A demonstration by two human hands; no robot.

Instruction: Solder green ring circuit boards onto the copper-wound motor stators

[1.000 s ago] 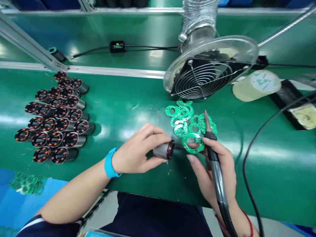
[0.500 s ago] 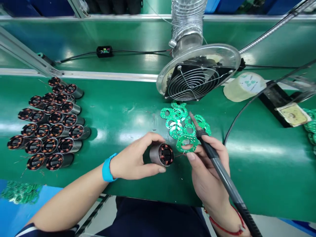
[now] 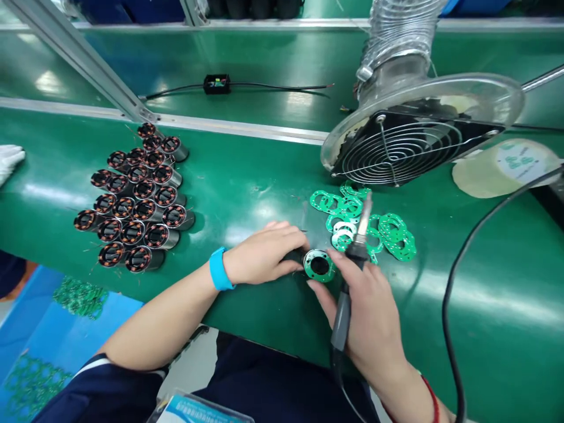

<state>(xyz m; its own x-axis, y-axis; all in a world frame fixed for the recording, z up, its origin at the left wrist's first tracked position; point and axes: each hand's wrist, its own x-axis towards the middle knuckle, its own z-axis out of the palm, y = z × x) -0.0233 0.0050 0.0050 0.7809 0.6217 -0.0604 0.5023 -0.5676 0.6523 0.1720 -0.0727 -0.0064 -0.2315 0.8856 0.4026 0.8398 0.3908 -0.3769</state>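
My left hand (image 3: 267, 254) is closed around a dark metal motor stator (image 3: 294, 256) just above the green bench. A ring-shaped green circuit board (image 3: 314, 275) sits against the stator's end that faces me. With my right hand (image 3: 374, 314) I hold a soldering iron (image 3: 342, 322), its tip pointing up and away over the loose boards. The right thumb and index finger reach the board's edge, one on each side. The stator's windings are hidden behind the board.
Several loose ring boards (image 3: 399, 235) lie beyond my hands. Rows of stators with copper windings (image 3: 132, 232) stand at left. A fume-extractor fan (image 3: 396, 153) hangs low over the bench. The iron's black cable (image 3: 447, 305) loops at right. More boards (image 3: 81, 296) lie on a blue surface.
The board in my right fingers has moved left onto the stator's end. The iron now points more steeply away from me. The view has shifted right to left, showing more of the left side.
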